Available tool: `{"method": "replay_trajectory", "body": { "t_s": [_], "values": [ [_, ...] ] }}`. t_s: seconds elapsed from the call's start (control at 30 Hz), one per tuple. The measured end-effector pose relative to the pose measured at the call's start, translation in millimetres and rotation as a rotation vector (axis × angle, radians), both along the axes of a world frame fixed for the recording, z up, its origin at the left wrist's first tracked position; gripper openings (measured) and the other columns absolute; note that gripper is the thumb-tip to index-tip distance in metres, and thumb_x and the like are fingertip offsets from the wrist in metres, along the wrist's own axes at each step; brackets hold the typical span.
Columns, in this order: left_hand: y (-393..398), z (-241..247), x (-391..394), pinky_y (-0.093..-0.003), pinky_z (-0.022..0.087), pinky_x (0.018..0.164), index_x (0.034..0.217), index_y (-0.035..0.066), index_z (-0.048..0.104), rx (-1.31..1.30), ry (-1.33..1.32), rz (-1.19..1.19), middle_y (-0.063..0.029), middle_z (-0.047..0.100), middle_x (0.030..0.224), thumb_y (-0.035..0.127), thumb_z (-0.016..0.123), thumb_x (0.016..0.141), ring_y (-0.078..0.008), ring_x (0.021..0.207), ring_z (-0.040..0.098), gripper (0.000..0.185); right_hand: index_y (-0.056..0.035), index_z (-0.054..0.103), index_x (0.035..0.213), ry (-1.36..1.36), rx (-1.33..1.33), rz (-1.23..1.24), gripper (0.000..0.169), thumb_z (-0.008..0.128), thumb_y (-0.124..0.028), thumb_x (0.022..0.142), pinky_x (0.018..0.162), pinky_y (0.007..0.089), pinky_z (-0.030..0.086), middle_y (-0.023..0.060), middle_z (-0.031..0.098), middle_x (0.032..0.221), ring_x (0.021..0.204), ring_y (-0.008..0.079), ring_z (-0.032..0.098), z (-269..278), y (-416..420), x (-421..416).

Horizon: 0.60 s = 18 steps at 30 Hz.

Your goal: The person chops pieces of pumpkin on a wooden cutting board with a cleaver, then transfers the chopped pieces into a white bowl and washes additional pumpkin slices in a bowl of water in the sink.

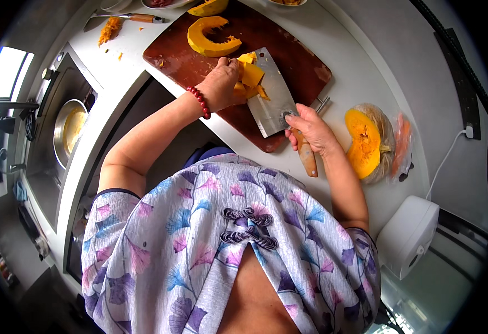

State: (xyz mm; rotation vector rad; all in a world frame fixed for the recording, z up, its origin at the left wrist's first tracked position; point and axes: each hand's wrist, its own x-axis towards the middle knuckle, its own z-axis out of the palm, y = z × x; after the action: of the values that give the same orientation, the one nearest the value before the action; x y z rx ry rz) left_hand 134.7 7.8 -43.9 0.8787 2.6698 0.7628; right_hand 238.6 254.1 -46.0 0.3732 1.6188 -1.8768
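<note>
My right hand (311,127) grips a cleaver (271,98) near where its wooden handle meets the broad metal blade. The blade lies flat-side up over the cutting board (296,62). Cut pumpkin pieces (252,76) rest on the blade's left part, and my left hand (223,81) closes around their left side; its fingertips are partly hidden. Beyond that hand, a curved pumpkin slice (204,44) lies on the reddish-brown board. A second pumpkin piece (210,7) sits at the board's far edge.
On the right stand a cut pumpkin half (363,144), a plastic bag with orange contents (402,142) and a white box-shaped appliance (409,234). Far left are a wooden-handled utensil (143,17) and pumpkin pulp (109,30). A metal bowl (60,133) sits in the sink area.
</note>
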Motion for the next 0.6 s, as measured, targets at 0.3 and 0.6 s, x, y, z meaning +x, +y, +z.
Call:
{"method": "replay_trajectory", "body": {
  "t_s": [0.3,0.6],
  "values": [
    [-1,-7,3,-0.0366,0.050,0.087,0.130,-0.002,0.043,0.237,-0.021,0.152,-0.0214,0.050,0.113,0.020,0.083,0.064,-0.0327,0.099,0.057,0.080,-0.0037,0.050,0.102,0.022,-0.071,-0.079,0.016,0.055,-0.015,0.092,0.036,0.0264,0.047,0.0072,0.056,0.069,0.043,0.0108,0.053,-3,-20,7],
    [27,30,-59,-0.0352,0.050,0.079,0.117,-0.001,0.053,0.374,0.064,0.078,-0.0184,0.056,0.100,0.024,0.081,0.066,-0.0286,0.090,0.058,0.063,-0.0046,0.050,0.098,0.096,-0.099,-0.200,0.011,0.054,-0.011,0.090,0.040,0.0298,0.049,0.0091,0.057,0.072,0.045,0.0141,0.054,51,-9,-30]
  ]
}}
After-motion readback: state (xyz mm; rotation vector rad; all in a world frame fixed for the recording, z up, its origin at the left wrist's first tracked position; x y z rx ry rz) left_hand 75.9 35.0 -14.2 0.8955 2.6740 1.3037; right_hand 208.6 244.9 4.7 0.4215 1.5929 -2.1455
